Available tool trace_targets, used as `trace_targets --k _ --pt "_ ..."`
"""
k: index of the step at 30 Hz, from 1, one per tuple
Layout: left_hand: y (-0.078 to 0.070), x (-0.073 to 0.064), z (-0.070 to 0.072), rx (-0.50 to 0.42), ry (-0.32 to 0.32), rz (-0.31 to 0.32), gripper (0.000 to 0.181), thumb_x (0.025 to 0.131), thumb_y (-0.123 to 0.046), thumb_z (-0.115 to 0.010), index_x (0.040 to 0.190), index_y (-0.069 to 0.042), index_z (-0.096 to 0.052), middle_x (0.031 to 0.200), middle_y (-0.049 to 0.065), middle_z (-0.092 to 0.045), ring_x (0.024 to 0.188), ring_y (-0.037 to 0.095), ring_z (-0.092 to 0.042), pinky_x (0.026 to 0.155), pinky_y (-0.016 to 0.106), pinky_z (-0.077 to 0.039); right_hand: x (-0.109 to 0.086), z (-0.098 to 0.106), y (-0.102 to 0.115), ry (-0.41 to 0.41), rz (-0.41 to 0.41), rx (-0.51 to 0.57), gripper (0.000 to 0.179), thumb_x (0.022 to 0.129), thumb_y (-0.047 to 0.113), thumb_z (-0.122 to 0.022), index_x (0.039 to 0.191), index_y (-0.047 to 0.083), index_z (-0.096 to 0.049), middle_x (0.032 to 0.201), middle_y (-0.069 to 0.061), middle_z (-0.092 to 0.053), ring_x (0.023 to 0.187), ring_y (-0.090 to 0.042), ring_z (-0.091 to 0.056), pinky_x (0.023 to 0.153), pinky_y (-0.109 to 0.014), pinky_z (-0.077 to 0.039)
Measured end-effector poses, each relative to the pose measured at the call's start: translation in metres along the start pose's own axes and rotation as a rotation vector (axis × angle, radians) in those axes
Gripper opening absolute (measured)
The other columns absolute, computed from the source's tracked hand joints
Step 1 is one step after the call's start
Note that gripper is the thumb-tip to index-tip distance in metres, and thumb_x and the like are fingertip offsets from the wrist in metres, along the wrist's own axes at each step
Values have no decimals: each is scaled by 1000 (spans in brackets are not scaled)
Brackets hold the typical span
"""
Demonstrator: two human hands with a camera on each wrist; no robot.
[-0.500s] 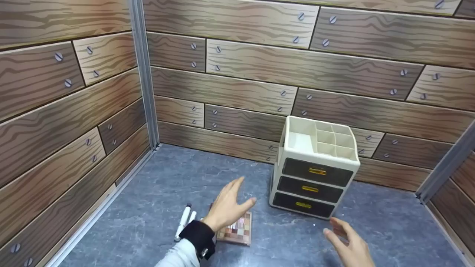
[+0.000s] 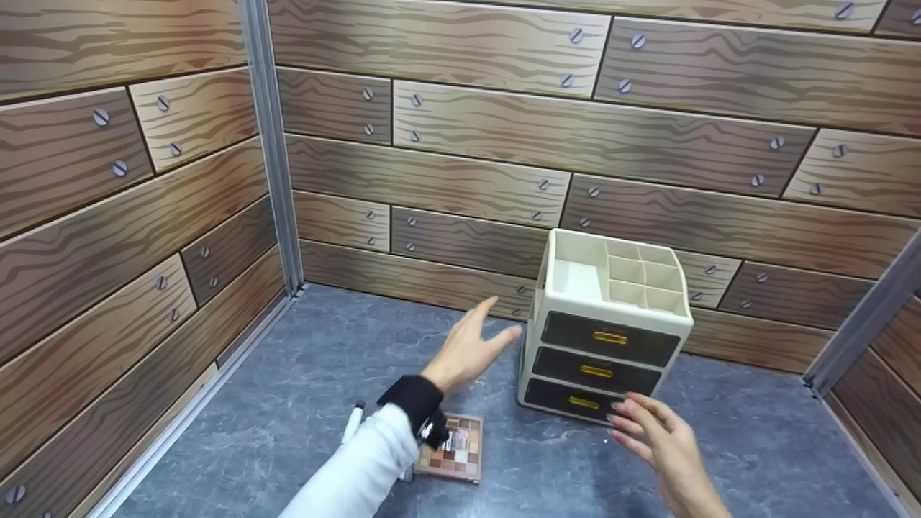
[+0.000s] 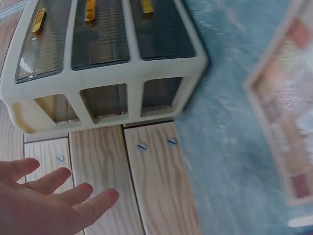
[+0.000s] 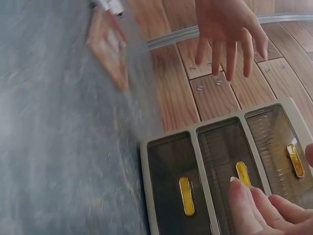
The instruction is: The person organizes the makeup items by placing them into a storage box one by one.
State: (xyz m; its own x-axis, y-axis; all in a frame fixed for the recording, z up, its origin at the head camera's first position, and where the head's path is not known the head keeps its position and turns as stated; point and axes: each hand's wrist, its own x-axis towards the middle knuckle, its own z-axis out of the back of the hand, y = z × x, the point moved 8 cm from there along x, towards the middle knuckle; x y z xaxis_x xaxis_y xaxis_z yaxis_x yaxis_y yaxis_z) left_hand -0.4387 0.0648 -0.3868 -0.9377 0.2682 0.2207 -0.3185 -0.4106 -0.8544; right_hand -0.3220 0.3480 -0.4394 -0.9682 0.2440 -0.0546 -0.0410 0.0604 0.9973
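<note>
A cream desktop organizer (image 2: pixel 617 306) with three dark see-through drawers and yellow handles stands upright near the back wall. My left hand (image 2: pixel 466 354) hovers left of it, fingers extended and thumb spread, holding nothing. In the left wrist view, that hand (image 3: pixel 58 203) is beside the organizer's slotted side. My right hand (image 2: pixel 665 442) is at the front, its bent fingertips overlapping the lowest drawer in the head view. Seen from the right wrist, its fingers (image 4: pixel 242 196) overlap the middle drawer's handle (image 4: pixel 242 174) with nothing gripped. All three drawers are closed.
An eyeshadow palette (image 2: pixel 464 471) lies on the grey marbled surface, partly behind my left wrist. A white pen-like stick (image 2: pixel 352 423) lies left of it, mostly covered by my sleeve. Wood-patterned walls (image 2: pixel 432 165) enclose the back and sides. Small compartments (image 2: pixel 626 270) top the organizer.
My left hand has moved forward and a little right, off the palette toward the organizer's left side. My right hand has come forward and left, up to the drawer fronts.
</note>
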Motion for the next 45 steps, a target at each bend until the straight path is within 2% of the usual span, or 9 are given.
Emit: trace_targets --k 7,10,16,22,25,31,39,42,45 --pt "-26 32 -3 -75 -7 -11 82 100 -58 -60 166 -19 -30 168 14 -35 154 36 -33 125 58 -29 18 -13 5 32 -26 163 38 110 20 -53 139 -4 -47 110 -9 -73 98 -21 -76 93 -33 -62" --pt "-31 44 -6 -139 -2 7 83 99 -58 -61 166 -20 -29 167 14 -37 152 36 -37 124 55 -33 25 -18 8 53 -30 194 39 111 21 -52 140 -4 -46 110 -9 -73 99 -21 -75 94 -33 -62" --pt "-41 69 -9 -242 -12 24 83 99 -54 -60 166 -16 -27 164 23 -38 150 38 -39 123 52 -37 39 -27 17 86 -49 256 43 110 20 -54 142 -7 -44 111 -12 -74 101 -23 -75 97 -34 -61" --pt "-46 90 -17 -231 -9 51 83 100 -52 -58 166 -11 -28 167 19 -34 154 35 -34 126 45 -31 51 -34 23 83 -80 315 42 109 22 -55 137 -8 -47 106 -14 -74 99 -24 -75 96 -33 -61" --pt "-46 97 -18 -237 -18 68 84 99 -51 -58 165 -10 -27 168 19 -33 155 34 -32 127 44 -30 56 -39 25 86 -83 313 48 108 24 -57 138 -12 -45 106 -15 -74 98 -24 -75 95 -32 -61" --pt "-54 108 -27 -337 7 52 78 104 -39 -56 166 -6 -22 170 19 -27 157 32 -26 130 42 -24 61 -45 29 94 -79 291 53 108 28 -57 136 -15 -47 102 -16 -77 92 -24 -77 90 -31 -63" --pt "-73 114 -49 -391 33 -44 78 103 -15 -51 169 -9 -10 173 17 -20 153 28 -32 127 38 -28 69 -44 41 65 -84 333 28 108 23 -57 113 -4 -62 91 -12 -78 83 -20 -78 83 -27 -64" --pt "-76 115 -54 -407 12 -55 77 101 -7 -45 169 -9 -8 175 15 -15 156 26 -26 130 36 -22 71 -43 42 56 -89 353 22 108 20 -56 103 1 -66 90 -11 -79 82 -19 -78 82 -26 -64" --pt "-81 115 -58 -426 34 -60 75 102 -4 -38 169 -9 -5 175 14 -10 158 26 -20 130 37 -18 72 -40 41 40 -89 365 24 108 19 -56 96 3 -70 89 -10 -79 82 -18 -78 81 -25 -64"
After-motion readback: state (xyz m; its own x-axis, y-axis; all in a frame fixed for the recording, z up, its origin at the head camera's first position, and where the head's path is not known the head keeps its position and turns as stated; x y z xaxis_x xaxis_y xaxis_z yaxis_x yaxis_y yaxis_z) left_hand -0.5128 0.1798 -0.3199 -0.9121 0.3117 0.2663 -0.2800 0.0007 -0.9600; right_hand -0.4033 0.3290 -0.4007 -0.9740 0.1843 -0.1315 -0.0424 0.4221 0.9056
